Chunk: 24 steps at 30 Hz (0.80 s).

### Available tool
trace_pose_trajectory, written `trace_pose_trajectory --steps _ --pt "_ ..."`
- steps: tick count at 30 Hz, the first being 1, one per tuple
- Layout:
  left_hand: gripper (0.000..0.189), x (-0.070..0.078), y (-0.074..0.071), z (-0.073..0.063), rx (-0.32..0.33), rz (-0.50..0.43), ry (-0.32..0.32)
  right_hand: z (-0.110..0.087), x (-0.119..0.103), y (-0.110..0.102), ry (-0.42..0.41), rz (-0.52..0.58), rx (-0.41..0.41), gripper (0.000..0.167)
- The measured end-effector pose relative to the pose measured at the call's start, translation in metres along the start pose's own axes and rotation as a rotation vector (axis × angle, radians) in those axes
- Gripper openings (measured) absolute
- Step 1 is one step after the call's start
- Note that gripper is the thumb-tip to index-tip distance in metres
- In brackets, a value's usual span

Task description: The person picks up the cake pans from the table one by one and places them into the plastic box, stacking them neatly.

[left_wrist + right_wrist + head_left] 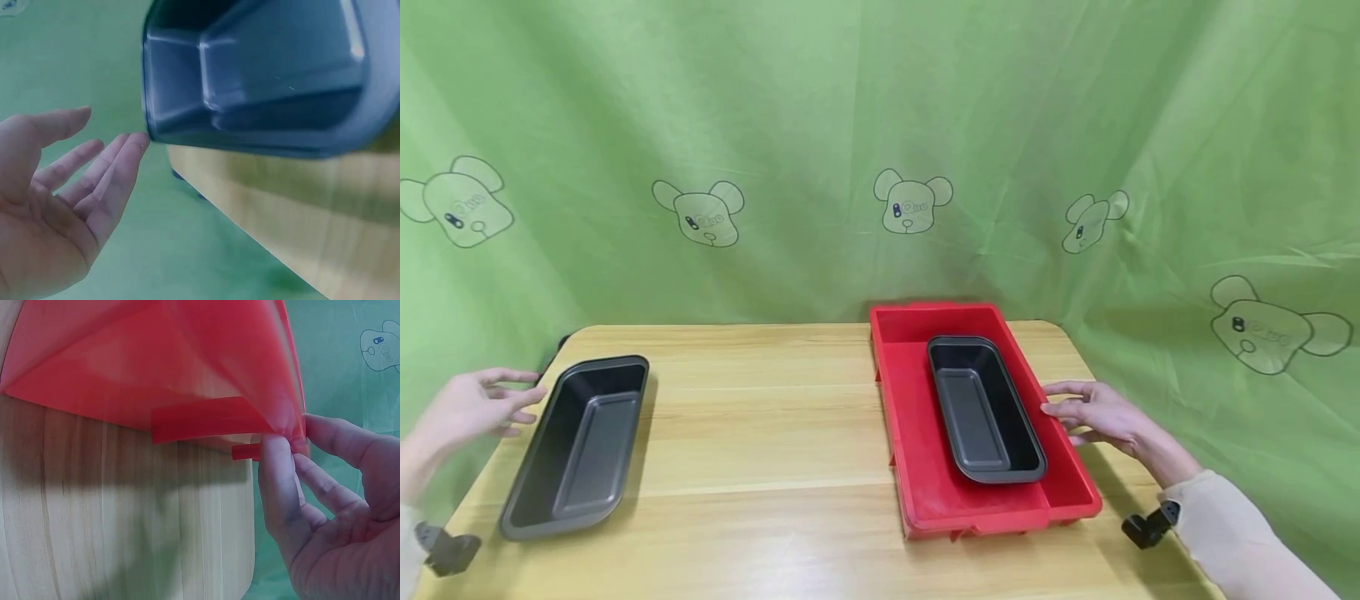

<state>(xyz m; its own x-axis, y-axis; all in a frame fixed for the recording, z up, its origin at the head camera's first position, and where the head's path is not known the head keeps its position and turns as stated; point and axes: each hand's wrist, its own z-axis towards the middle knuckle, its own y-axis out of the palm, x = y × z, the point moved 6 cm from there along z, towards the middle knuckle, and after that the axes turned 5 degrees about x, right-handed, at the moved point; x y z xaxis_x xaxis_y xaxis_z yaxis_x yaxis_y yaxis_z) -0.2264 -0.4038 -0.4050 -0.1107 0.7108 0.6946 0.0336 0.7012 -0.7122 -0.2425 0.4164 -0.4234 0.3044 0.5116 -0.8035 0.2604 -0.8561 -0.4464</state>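
A dark grey loaf pan (597, 450) is at the left side of the wooden table. My left hand (478, 406) is beside its left rim, fingers loosely extended and holding nothing. In the left wrist view, the fingertips (142, 141) come right up to a corner of the pan (262, 81). A second loaf pan (973, 417) lies inside the red tray (917, 492) on the right. With thumb and fingers my right hand (1096, 415) pinches the tray's right rim, and the right wrist view shows this grip on the red plastic (206, 419) up close.
The wooden table (760, 417) spreads between the pan and the tray. Behind it and along both sides hangs a green curtain (805, 100) printed with bear heads. Dark wrist devices (1150, 527) sit by both sleeves.
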Motion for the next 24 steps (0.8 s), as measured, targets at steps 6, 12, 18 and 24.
trace_pose_trajectory --steps 6,12,18,24 --pt "0.070 -0.027 0.004 0.001 -0.066 0.095 -0.030 0.000 -0.001 0.000 0.002 0.005 0.001 0.070" --pt "0.073 -0.040 0.010 -0.001 -0.091 0.121 -0.047 0.000 0.001 0.000 0.003 0.007 0.003 0.070" --pt "0.073 -0.046 0.021 -0.005 -0.079 0.042 -0.060 0.000 0.002 0.000 0.003 0.002 0.005 0.070" --pt "0.077 -0.052 0.029 -0.004 -0.079 0.037 -0.098 0.001 0.003 -0.001 -0.002 0.007 0.001 0.068"
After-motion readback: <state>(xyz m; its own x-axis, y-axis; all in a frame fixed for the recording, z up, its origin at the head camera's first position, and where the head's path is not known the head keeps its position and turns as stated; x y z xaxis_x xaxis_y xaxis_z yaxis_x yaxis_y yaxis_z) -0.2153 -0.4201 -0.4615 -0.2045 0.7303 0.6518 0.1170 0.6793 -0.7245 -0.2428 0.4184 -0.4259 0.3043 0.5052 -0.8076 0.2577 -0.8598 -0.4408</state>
